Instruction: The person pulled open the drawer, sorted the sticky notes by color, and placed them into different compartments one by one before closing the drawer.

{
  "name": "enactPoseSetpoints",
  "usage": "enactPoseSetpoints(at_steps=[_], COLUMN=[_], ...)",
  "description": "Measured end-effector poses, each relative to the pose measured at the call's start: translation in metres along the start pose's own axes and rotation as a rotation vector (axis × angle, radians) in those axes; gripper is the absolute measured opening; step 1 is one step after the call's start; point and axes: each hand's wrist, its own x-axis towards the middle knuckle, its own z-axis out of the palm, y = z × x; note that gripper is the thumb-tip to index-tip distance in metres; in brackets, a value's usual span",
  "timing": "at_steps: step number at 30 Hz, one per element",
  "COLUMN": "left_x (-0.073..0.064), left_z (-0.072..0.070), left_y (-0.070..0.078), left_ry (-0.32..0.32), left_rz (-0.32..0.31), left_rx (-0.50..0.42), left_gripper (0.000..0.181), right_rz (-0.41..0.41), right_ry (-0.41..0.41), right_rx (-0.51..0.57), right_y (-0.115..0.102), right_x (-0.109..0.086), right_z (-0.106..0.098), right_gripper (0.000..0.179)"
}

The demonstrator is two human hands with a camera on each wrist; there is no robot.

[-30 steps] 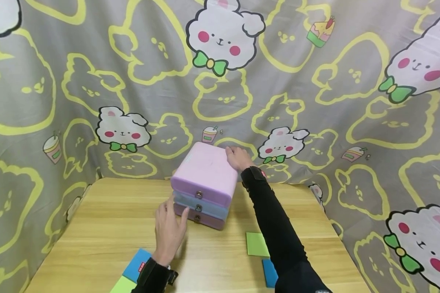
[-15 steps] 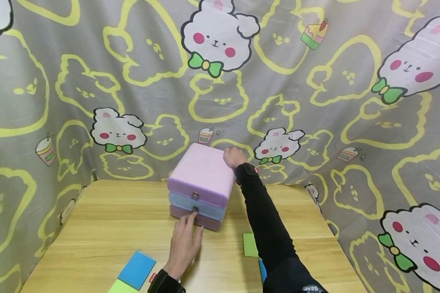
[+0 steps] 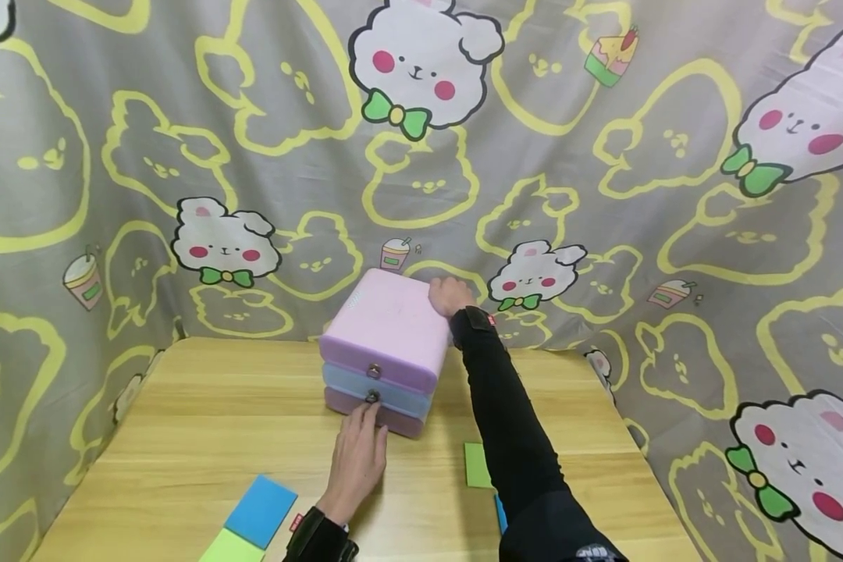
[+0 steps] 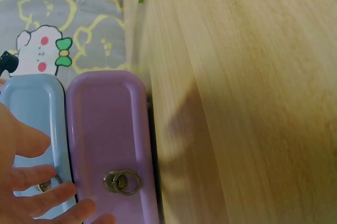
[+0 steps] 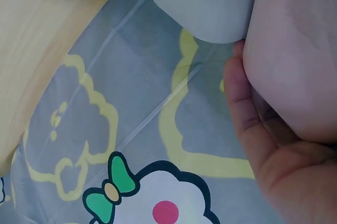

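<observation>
A small three-tier drawer box [image 3: 386, 320] with a pink top stands turned at an angle toward the back of the table. Its top and bottom drawers are purple, the middle drawer [image 4: 37, 111] light blue, each with a metal ring pull; all look pushed in. My left hand [image 3: 354, 460] is at the front, its fingertips right at the middle ring pull [image 3: 373, 396], thumb held apart. The bottom ring pull [image 4: 124, 182] hangs free in the left wrist view. My right hand [image 3: 451, 297] grips the box's back right corner, fingers bent behind it.
Blue [image 3: 261, 511] and lime green [image 3: 232, 546] flat squares lie at the front left of the wooden table [image 3: 204, 421]. Another green square [image 3: 475, 466] and a blue piece [image 3: 500, 513] lie partly under the right sleeve. A patterned curtain [image 3: 421, 211] hangs close behind.
My left hand has moved from the box's left front corner rightward to the middle drawer's ring pull. My right hand keeps its grip at the back corner.
</observation>
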Motion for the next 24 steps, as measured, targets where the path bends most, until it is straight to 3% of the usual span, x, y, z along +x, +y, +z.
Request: enactPoseSetpoints(at_steps=[10,24], left_x=[0.0012,0.0031], left_z=[-0.0005,-0.0012], left_y=[-0.0027,-0.0044], left_ry=[0.004,-0.057], left_rz=[-0.014,-0.033], left_rx=[-0.007,0.061], left_gripper=[0.048,0.053], right_rz=[0.004,-0.02], right_ry=[-0.02,-0.017], right_rx=[0.012,0.005], right_y=[-0.0015,-0.0034], right_x=[-0.0014,-0.0077], right_z=[-0.0035,-0.0047], right_gripper=[0.063,0.064])
